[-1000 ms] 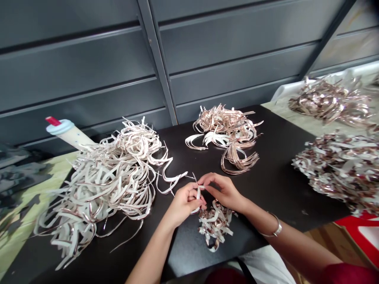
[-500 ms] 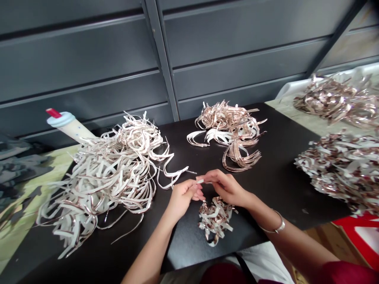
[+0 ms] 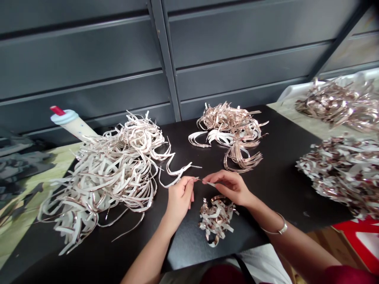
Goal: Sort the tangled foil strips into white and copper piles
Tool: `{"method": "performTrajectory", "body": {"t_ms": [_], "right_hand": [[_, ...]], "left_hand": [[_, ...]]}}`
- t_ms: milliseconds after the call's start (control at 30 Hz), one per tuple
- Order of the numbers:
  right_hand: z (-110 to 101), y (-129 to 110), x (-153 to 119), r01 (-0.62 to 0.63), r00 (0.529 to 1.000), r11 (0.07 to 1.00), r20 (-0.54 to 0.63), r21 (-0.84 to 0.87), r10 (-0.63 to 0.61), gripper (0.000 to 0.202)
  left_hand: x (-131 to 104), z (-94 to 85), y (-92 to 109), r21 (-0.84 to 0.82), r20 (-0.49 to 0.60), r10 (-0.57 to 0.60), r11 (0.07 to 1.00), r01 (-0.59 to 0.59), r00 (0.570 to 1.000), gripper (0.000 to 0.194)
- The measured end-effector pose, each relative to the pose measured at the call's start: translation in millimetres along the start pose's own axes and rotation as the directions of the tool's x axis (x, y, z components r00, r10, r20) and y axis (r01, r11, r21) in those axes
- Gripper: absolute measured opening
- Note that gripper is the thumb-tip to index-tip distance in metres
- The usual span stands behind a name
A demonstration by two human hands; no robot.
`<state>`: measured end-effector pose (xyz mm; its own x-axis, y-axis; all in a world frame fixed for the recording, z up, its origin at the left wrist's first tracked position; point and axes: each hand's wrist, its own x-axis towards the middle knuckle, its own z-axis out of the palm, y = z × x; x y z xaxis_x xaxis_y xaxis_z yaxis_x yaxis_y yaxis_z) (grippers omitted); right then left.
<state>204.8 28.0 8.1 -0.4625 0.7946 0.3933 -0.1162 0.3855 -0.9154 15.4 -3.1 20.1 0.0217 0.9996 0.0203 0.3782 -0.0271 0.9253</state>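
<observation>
My left hand [image 3: 180, 195] is closed, thumb against fingers, on the end of a thin strip whose tip shows at the fingertips. Just right of it, my right hand [image 3: 229, 187] pinches a short white strip [image 3: 211, 184]. A narrow gap parts the two sets of fingertips. Below them on the black table [image 3: 189, 252] lies a small heap of short rose-gold and white strips [image 3: 217, 221]. To the left spreads a big tangled pile of long white strips with shiny edges [image 3: 118, 169], one strand reaching close to my left hand.
Behind my hands lies a bundle of rose-gold strips [image 3: 233, 126]. At right are a large heap of short strips [image 3: 340, 169] and a longer shiny bundle [image 3: 337, 102]. A pale tumbler with a red top [image 3: 75, 124] leans behind the left pile. Grey panels [image 3: 237, 43] close off the back.
My fingertips have moved apart, the left hand drawing slightly left and the right hand slightly right. The heap below them looks nearly the same, and the view has shifted a little.
</observation>
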Motion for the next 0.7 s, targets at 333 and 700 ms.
{"method": "performTrajectory", "body": {"t_ms": [333, 700], "right_hand": [[1.8, -1.5, 6.9, 0.054, 0.974, 0.984, -0.209, -0.171, -0.090, 0.044], [9.8, 1.4, 7.9, 0.086, 0.991, 0.852, -0.040, -0.517, -0.124, 0.020]], "left_hand": [[-11.6, 9.6, -3.5, 0.502, 0.023, 0.272, 0.829, -0.246, 0.962, 0.025], [-7.9, 4.9, 7.5, 0.274, 0.100, 0.198, 0.937, -0.218, 0.975, 0.026]]}}
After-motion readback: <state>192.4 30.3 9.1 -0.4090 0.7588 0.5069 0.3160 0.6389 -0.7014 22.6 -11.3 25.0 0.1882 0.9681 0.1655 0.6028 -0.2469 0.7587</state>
